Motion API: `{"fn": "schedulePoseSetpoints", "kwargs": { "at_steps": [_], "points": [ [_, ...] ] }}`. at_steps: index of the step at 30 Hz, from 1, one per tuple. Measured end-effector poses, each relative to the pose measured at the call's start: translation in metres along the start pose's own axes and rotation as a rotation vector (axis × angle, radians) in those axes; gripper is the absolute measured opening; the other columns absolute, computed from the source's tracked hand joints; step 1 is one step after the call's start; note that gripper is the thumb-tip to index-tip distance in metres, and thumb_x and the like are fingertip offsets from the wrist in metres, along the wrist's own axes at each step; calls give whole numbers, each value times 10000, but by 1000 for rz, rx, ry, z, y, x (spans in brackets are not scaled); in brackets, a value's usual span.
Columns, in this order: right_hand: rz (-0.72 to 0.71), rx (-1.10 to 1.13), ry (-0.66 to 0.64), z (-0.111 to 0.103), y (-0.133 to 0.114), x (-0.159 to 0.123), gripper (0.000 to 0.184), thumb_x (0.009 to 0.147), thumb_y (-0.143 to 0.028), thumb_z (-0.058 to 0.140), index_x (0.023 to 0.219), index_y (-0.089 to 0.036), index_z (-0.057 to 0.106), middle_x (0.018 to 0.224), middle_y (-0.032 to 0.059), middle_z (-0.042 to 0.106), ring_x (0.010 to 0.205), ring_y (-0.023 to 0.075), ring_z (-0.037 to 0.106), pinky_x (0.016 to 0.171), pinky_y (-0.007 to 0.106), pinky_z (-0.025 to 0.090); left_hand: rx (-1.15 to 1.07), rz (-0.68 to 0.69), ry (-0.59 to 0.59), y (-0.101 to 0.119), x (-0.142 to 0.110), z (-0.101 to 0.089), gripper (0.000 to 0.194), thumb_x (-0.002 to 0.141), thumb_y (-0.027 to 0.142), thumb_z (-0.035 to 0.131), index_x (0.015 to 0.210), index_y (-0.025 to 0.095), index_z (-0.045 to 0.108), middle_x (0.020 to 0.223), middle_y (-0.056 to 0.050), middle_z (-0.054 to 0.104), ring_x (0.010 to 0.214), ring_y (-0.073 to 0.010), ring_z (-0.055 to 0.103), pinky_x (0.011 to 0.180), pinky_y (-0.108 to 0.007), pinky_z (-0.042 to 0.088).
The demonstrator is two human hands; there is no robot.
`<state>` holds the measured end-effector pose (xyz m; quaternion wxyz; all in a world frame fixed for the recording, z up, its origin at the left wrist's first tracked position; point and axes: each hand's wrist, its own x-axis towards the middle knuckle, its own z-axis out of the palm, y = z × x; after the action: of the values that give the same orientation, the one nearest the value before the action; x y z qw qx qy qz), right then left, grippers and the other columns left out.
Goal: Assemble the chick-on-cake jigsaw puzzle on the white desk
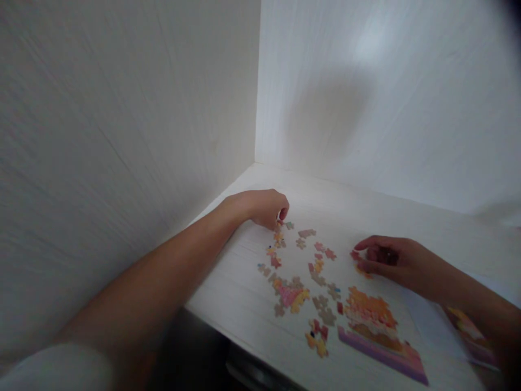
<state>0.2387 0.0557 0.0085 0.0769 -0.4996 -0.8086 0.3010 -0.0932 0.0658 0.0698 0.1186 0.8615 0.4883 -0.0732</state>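
Note:
My left hand point(269, 208) reaches to the far left of the spread of loose jigsaw pieces. Its fingers are curled in a pinch on a small reddish puzzle piece point(279, 222). At the right, my right hand point(393, 258) has its thumb and forefinger bent round a red puzzle piece point(355, 255), and a yellow-orange piece point(364, 272) lies under the thumb. Below that hand is a partly joined puzzle section point(370, 312) in orange and pink, with a joined purple-pink bottom strip point(382, 353). A joined cluster with a pink and yellow figure point(291, 296) lies left of it.
Several loose pieces point(321, 309) are scattered over the white table point(236, 293). White walls point(345, 98) meet in a corner behind. A pale sheet point(435, 323) and a colourful printed picture point(468, 331) lie under my right forearm. The table's front edge drops to a dark space.

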Motion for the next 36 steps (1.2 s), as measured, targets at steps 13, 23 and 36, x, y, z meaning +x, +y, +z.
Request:
{"fn": "schedulePoseSetpoints", "kwargs": {
  "at_steps": [13,23,36],
  "points": [
    [-25,-154,480,0,-15,-2,531,837,-707,512,927,-223,710,517,-5,530,450,149,449,479,294,322,-62,130,-67,3,-4,-2,182,704,203,733,873,174,670,833,-8,686,677,-129,566,573,-242,378],
    [-71,-159,500,5,-22,1,375,890,-535,548,890,-198,712,539,6,543,464,142,447,485,292,320,-131,107,-189,23,-11,-1,331,550,327,891,746,191,662,698,15,665,581,-144,526,554,-260,351],
    [-763,-131,45,55,-114,-19,183,962,-211,552,1047,-175,710,1113,46,671,1010,150,591,958,280,419,-127,75,-159,11,0,15,230,599,45,769,766,163,660,604,90,610,531,-74,482,517,-185,300]
  ]
}}
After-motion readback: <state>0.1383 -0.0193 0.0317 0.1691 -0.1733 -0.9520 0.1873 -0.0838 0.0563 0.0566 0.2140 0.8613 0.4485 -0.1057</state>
